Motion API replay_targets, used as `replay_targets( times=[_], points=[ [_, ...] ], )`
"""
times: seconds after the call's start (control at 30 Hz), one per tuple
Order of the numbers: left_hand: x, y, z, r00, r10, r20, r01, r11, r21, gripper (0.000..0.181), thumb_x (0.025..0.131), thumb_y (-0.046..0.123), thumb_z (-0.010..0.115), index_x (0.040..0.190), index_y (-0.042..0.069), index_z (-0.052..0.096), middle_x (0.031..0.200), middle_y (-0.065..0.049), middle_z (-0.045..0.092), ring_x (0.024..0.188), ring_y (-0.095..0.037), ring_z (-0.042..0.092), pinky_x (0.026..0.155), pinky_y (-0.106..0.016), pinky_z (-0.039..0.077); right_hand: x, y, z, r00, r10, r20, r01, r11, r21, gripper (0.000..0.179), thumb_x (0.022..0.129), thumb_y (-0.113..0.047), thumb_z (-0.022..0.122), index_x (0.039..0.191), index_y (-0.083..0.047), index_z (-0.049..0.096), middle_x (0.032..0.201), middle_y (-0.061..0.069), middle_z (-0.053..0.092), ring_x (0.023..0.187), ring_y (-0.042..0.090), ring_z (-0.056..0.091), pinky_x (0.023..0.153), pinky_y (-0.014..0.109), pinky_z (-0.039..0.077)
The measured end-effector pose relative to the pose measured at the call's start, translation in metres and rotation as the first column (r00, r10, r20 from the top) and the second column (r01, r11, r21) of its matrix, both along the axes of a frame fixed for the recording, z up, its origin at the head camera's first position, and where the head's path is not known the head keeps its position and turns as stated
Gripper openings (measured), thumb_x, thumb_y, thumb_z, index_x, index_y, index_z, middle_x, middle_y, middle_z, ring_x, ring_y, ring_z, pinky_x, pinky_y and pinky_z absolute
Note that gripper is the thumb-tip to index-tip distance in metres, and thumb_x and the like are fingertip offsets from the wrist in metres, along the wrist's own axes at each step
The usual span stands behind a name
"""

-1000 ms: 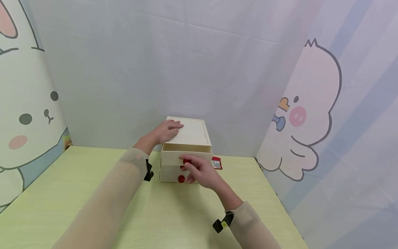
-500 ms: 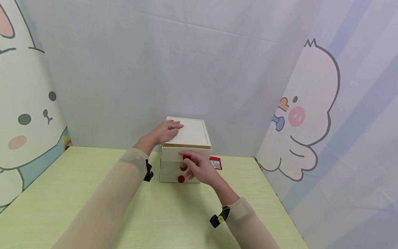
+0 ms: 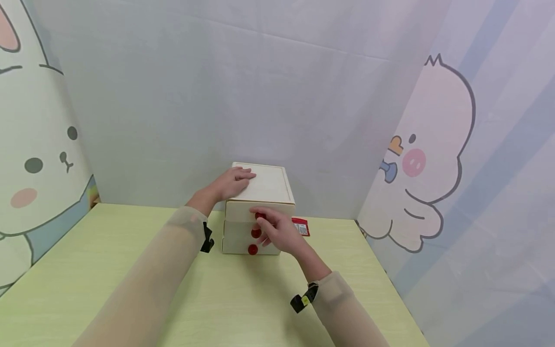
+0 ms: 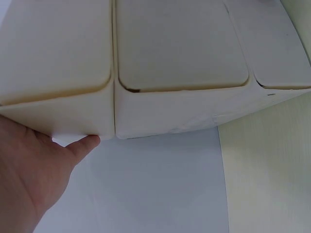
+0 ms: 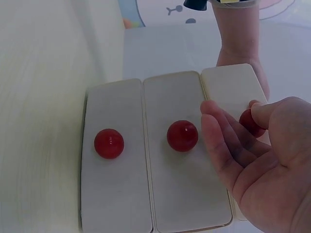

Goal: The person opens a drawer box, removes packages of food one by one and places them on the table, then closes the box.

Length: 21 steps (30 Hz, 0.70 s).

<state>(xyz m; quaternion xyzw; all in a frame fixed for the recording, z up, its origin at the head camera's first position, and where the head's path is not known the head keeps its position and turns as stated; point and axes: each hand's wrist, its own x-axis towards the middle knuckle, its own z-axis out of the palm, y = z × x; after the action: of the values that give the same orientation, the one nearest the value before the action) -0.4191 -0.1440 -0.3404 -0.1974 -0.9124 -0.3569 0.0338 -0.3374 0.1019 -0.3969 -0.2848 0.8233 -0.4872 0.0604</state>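
A small white drawer box (image 3: 243,236) stands at the far side of the table, its three drawers stacked and each fitted with a round red knob. My left hand (image 3: 227,184) rests on the left part of its top; in the left wrist view the thumb (image 4: 83,148) lies along the box's side edge. With thumb and fingers, my right hand (image 3: 279,231) pinches the top drawer's knob (image 5: 250,123). That drawer's front sits close under the lid. The middle knob (image 5: 182,136) and bottom knob (image 5: 109,143) show beside the fingers.
A red packet with a white label (image 3: 301,227) lies just behind the box on its right. The pale yellow-green table (image 3: 208,308) ends at a grey curtain (image 3: 173,120), with printed cartoon animals on the side curtains.
The top drawer, open at first with its inside showing, has slid back into the box as my right hand moved forward on the knob. My left hand has stayed on top.
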Motion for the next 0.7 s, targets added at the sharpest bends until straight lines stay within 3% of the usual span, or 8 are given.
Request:
replay_targets(
  times=[0.1, 0.33, 0.43, 0.57, 0.7],
  points=[
    [0.0001, 0.0003, 0.0005, 1.000, 0.004, -0.004, -0.004, 1.000, -0.003, 0.055, 0.113, 0.027, 0.036, 0.163, 0.015, 0.056, 0.179, -0.010, 0.038, 0.172, -0.037, 0.017, 0.139, -0.061, 0.015, -0.0014, -0.0007, 0.0007, 1.000, -0.006, 0.000, 0.006, 1.000, -0.003, 0.038, 0.115, -0.023, 0.059, 0.152, -0.028, 0.065, 0.113, 0.021, 0.077, 0.081, 0.043, 0.078, 0.070, 0.037, 0.068],
    [0.0011, 0.0005, 0.0014, 1.000, 0.004, -0.004, -0.004, 1.000, 0.002, 0.054, 0.113, 0.027, 0.037, 0.162, 0.016, 0.056, 0.179, -0.010, 0.038, 0.172, -0.037, 0.017, 0.139, -0.061, 0.015, -0.0041, -0.0018, 0.0020, 1.000, -0.016, -0.008, 0.016, 1.000, -0.009, 0.037, 0.115, -0.023, 0.059, 0.151, -0.025, 0.066, 0.111, 0.019, 0.077, 0.069, 0.020, 0.074, 0.068, 0.036, 0.068],
    [0.0010, 0.0009, 0.0020, 1.000, 0.006, -0.007, -0.006, 1.000, -0.006, 0.055, 0.113, 0.027, 0.037, 0.162, 0.015, 0.056, 0.179, -0.010, 0.038, 0.172, -0.037, 0.017, 0.139, -0.062, 0.014, -0.0044, -0.0019, 0.0027, 1.000, -0.015, -0.005, 0.015, 1.000, -0.013, 0.037, 0.115, -0.023, 0.059, 0.151, -0.024, 0.066, 0.110, 0.020, 0.078, 0.070, 0.023, 0.075, 0.068, 0.036, 0.068],
    [0.0012, 0.0008, 0.0022, 1.000, 0.010, -0.008, -0.010, 1.000, -0.009, 0.054, 0.113, 0.027, 0.037, 0.162, 0.015, 0.056, 0.178, -0.010, 0.039, 0.172, -0.037, 0.017, 0.139, -0.061, 0.014, -0.0043, -0.0013, 0.0029, 0.999, -0.004, 0.032, 0.005, 1.000, -0.027, 0.038, 0.115, -0.022, 0.060, 0.152, -0.025, 0.064, 0.110, 0.020, 0.079, 0.078, 0.038, 0.078, 0.069, 0.037, 0.068],
    [0.0016, 0.0004, 0.0017, 1.000, 0.010, -0.004, -0.010, 1.000, -0.005, 0.054, 0.113, 0.027, 0.037, 0.162, 0.015, 0.056, 0.178, -0.010, 0.039, 0.172, -0.037, 0.017, 0.139, -0.061, 0.014, -0.0037, 0.0011, 0.0032, 0.997, 0.025, 0.079, -0.021, 0.999, -0.048, 0.041, 0.114, -0.022, 0.061, 0.155, -0.027, 0.062, 0.111, 0.020, 0.080, 0.079, 0.038, 0.079, 0.068, 0.037, 0.068]
  ],
)
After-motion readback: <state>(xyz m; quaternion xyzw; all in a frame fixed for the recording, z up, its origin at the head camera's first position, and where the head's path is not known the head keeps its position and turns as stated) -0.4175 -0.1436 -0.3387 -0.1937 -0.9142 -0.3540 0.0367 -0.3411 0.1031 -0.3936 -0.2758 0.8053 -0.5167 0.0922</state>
